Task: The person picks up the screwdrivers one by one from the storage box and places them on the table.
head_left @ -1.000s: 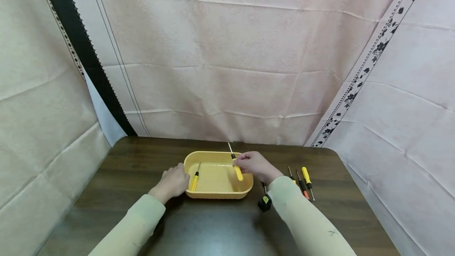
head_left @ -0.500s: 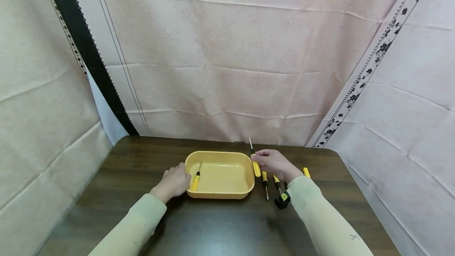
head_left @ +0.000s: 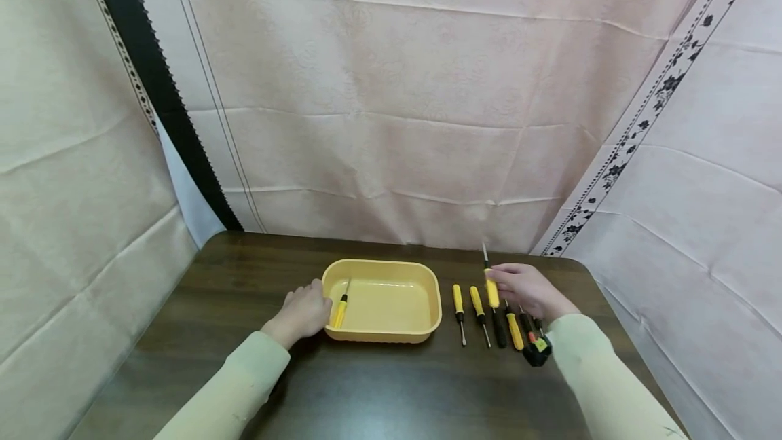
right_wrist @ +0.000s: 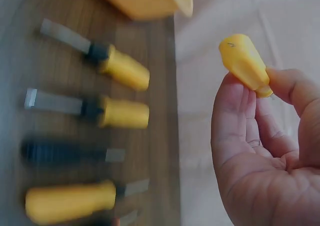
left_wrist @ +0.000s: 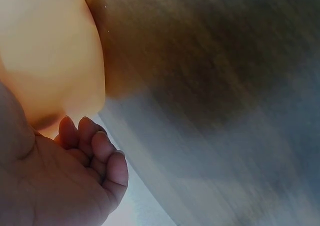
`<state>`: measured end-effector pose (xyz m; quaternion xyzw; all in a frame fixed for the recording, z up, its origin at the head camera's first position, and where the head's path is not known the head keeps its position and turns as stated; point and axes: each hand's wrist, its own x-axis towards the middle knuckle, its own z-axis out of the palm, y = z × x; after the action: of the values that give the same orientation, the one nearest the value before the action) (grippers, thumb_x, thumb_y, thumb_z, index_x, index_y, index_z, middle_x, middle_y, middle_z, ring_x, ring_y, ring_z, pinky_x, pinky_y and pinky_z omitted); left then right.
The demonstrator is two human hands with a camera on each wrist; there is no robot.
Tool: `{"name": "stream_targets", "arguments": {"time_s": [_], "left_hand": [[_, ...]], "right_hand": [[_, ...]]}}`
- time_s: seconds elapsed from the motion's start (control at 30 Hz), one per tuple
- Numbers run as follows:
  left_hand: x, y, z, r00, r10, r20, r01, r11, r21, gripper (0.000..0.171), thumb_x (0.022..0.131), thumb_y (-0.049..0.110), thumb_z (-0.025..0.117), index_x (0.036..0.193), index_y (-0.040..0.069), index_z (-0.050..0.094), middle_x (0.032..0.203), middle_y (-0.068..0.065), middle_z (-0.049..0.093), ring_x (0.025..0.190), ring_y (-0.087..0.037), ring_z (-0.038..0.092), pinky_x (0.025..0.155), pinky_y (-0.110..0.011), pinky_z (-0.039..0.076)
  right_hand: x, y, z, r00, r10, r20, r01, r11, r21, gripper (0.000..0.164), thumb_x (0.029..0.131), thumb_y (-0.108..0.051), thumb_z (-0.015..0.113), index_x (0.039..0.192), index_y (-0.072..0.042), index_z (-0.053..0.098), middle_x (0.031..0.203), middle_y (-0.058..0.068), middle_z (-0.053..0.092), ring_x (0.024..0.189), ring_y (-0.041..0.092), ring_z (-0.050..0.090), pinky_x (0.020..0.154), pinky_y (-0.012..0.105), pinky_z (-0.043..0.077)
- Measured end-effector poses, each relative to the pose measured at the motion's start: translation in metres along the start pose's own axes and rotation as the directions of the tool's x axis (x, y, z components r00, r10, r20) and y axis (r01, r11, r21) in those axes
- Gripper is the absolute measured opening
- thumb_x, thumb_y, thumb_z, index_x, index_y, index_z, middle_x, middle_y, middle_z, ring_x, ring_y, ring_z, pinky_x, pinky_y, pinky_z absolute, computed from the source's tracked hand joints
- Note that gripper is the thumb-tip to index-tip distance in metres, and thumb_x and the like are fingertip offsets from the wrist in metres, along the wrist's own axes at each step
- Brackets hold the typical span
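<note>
My left hand (head_left: 304, 314) grips the left rim of a yellow plastic tray (head_left: 381, 339), its fingers (left_wrist: 103, 147) curled against the outer wall. Inside the tray, a yellow-and-black screwdriver (head_left: 340, 312) leans at the left end. To the right, my right hand (head_left: 524, 285) pinches another screwdriver (head_left: 492, 293) by its yellow handle, blade pointing up and away. In the right wrist view the handle's end (right_wrist: 244, 60) shows between thumb and fingertips, above a row of tools.
Right of the tray lie two yellow-handled screwdrivers (head_left: 457, 299), a black-handled one (head_left: 499, 333) and another yellow one (head_left: 516, 334). A black tape measure (head_left: 537, 353) with a yellow-green label lies nearest the right sleeve. The dark wooden table (head_left: 379, 392) meets a hanging cloth (head_left: 379, 175) behind.
My right hand has carried the screwdriver rightward from over the tray to above the tool row, uncovering several tools. The left hand stays at the tray's left rim.
</note>
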<state>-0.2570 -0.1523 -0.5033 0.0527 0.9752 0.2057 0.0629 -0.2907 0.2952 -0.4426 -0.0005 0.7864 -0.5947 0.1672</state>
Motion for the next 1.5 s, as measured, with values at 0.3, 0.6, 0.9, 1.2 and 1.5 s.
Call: {"name": "stream_targets", "arguments": {"time_s": [0.3,0.6,0.9,1.2,1.5], "left_hand": [[0.001,0.000,0.000,1.000,-0.009,-0.003,0.009,1.000,0.014,0.042,0.098,0.025,0.042,0.124,-0.009,0.046,0.101,-0.015,0.058,0.093,-0.028,0.053,0.086,-0.050,0.037],[0.002,-0.001,0.001,1.000,-0.003,-0.006,0.003,1.000,0.009,0.042,0.099,0.025,0.041,0.124,-0.009,0.046,0.101,-0.015,0.058,0.092,-0.028,0.053,0.085,-0.049,0.037],[0.000,-0.001,0.000,1.000,0.007,-0.009,-0.007,1.000,-0.004,0.040,0.099,0.024,0.039,0.122,-0.008,0.046,0.099,-0.014,0.058,0.091,-0.028,0.053,0.084,-0.048,0.037],[0.001,0.000,0.001,1.000,0.006,-0.007,-0.006,1.000,-0.013,0.041,0.099,0.024,0.040,0.123,-0.009,0.046,0.096,-0.012,0.057,0.088,-0.026,0.053,0.085,-0.049,0.038],[0.001,-0.001,0.001,1.000,0.006,-0.013,-0.006,1.000,-0.008,0.040,0.099,0.023,0.040,0.122,-0.009,0.046,0.095,-0.013,0.057,0.088,-0.026,0.053,0.085,-0.049,0.038]], "right_hand": [[-0.026,0.035,-0.056,0.991,0.096,-0.091,-0.103,0.992,-0.074,0.066,0.093,-0.035,0.064,0.136,0.011,0.042,0.142,0.028,0.040,0.130,0.042,0.040,0.099,0.043,0.041],[-0.038,0.063,-0.081,0.980,0.133,-0.148,-0.150,0.982,-0.114,0.064,0.094,-0.034,0.062,0.134,0.012,0.044,0.137,0.027,0.047,0.124,0.038,0.049,0.092,0.040,0.047],[-0.041,0.083,-0.091,0.968,0.141,-0.207,-0.171,0.975,-0.138,0.056,0.094,-0.027,0.064,0.126,0.016,0.047,0.113,0.017,0.064,0.094,0.016,0.065,0.081,0.035,0.053],[-0.040,0.098,-0.096,0.947,0.165,-0.275,-0.229,0.948,-0.222,0.043,0.092,-0.022,0.065,0.115,0.013,0.056,0.099,0.012,0.064,0.081,0.015,0.063,0.074,0.033,0.054],[-0.040,0.101,-0.093,0.942,0.160,-0.295,-0.240,0.937,-0.255,0.033,0.092,-0.014,0.064,0.107,0.014,0.058,0.093,0.013,0.062,0.075,0.016,0.061,0.068,0.031,0.054]]}}
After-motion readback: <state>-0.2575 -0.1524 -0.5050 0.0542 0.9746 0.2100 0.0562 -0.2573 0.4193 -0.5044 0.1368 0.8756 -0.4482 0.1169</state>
